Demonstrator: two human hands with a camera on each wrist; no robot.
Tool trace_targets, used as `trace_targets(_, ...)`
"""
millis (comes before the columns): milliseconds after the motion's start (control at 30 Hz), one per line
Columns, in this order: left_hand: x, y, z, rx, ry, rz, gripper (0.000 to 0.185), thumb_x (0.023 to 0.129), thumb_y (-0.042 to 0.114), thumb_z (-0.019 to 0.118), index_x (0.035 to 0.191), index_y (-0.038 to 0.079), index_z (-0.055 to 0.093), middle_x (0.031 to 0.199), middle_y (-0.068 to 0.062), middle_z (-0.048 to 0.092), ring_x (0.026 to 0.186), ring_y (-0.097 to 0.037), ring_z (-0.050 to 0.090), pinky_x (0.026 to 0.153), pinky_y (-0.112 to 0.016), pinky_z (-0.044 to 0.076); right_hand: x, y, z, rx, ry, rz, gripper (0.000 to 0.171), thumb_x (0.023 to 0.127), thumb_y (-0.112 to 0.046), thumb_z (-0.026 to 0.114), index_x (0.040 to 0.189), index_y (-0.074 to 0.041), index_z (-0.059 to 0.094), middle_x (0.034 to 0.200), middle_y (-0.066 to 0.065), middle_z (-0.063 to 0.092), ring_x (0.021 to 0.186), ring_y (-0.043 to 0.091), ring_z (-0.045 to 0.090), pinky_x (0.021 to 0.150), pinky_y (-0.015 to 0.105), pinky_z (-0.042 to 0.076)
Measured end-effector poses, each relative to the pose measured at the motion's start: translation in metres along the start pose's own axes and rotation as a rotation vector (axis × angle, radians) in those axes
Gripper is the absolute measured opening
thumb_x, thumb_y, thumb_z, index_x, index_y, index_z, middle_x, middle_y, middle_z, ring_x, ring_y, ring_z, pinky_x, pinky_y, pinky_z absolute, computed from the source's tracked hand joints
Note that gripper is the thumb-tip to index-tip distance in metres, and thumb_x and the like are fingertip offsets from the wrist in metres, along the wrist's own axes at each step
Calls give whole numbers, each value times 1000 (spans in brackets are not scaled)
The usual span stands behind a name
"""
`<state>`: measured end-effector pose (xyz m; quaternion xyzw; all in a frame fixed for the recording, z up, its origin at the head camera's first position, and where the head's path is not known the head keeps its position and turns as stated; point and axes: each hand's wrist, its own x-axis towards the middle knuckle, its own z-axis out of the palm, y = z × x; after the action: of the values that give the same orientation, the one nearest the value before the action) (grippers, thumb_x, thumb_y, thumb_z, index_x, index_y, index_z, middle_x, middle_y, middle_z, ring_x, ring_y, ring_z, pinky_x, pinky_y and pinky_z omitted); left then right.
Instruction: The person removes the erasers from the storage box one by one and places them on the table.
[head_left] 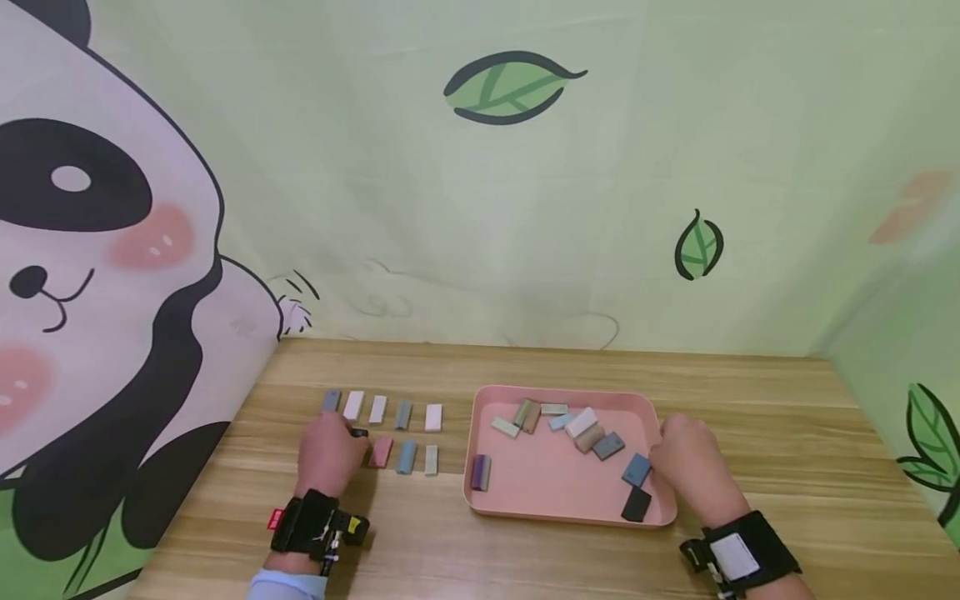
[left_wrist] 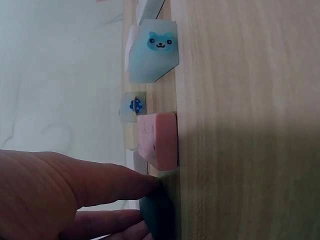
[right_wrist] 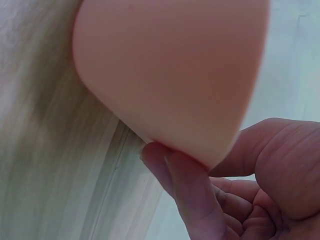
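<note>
At the left end of the front row of small blocks, my left hand [head_left: 330, 454] pinches a dark block [left_wrist: 159, 212] between thumb and fingers. The block stands on the table, mostly hidden by the hand in the head view. Beside it is a pink block [head_left: 381, 452], then a blue one [head_left: 407, 457] and a pale green one [head_left: 431, 460]. My right hand [head_left: 690, 458] grips the right rim of a pink tray [head_left: 555, 500], fingers under its edge in the right wrist view. Inside that tray lie several loose blocks, among them a black one [head_left: 636, 504] and a blue one [head_left: 637, 470].
Behind the front row runs another row of blocks, with a white block [head_left: 433, 417] at its right end. A purple block [head_left: 477, 472] lies by the tray's left wall. A printed cloth backdrop [head_left: 375, 167] rises along the back of the wooden table [head_left: 795, 442].
</note>
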<state>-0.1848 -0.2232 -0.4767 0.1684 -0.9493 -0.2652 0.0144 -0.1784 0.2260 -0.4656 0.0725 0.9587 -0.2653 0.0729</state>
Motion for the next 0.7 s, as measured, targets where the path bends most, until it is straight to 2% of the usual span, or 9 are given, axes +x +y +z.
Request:
trace_targets(167,0,2,0,27,13,7,16,75,14,67,67,5,57,65,-8,52,55,-20,49,44,-28,35,-1,0,-1,4,3,0,11,83,-2,54,77,2,62,58,5,47,49,17,51,43,24,36)
trace_targets(233,-1,5,-1,49,37,26,17,76,15,66,66,5,56,63,-7,49,53,-20,47,43,-29,33,-1,-1,-1,4,-2,6,11,83,-2,53,78,2,63,58,5,47,49,17,51,43,24,36)
trace_targets(333,-2,14,-3,89,85,68,18,78,19,64,82,2,63,74,-12,59,57,-21,50,42,-29,33,-1,-1,0,2,-4,10,11,83,-2,53,79,2,63,58,5,47,49,18,51,43,24,36)
trace_targets(433,-5,29,-6,86,108,118,36,80,23,64,108,1,63,99,-17,65,69,-24,55,45,-30,37,-1,-1,0,-1,0,6,12,83,-1,53,78,2,63,57,5,46,48,17,51,43,24,36)
trace_targets(500,-8,42,-7,62,129,174,45,82,26,65,119,1,59,110,-20,62,82,-29,57,55,-35,45,-1,-1,-1,-5,2,4,12,82,-1,53,77,2,63,57,5,46,48,17,51,42,24,36)
trace_targets(567,-12,55,-6,35,166,249,49,81,25,66,123,1,56,117,-22,57,96,-35,54,71,-42,48,-1,-1,-1,-7,3,4,11,82,-1,53,77,2,62,57,5,46,48,17,51,42,24,36)
trace_targets(667,-18,74,-1,40,246,367,57,77,26,71,124,0,53,125,-24,50,117,-42,43,95,-53,39,-1,-2,-1,-9,1,5,12,82,-1,53,77,2,63,57,5,47,48,17,51,42,24,36)
trace_targets(700,-19,80,2,49,265,399,59,75,25,72,125,0,53,127,-24,48,119,-43,40,98,-53,36,-2,-3,-1,-9,0,6,12,83,-1,53,77,2,63,58,6,47,48,17,51,43,24,37)
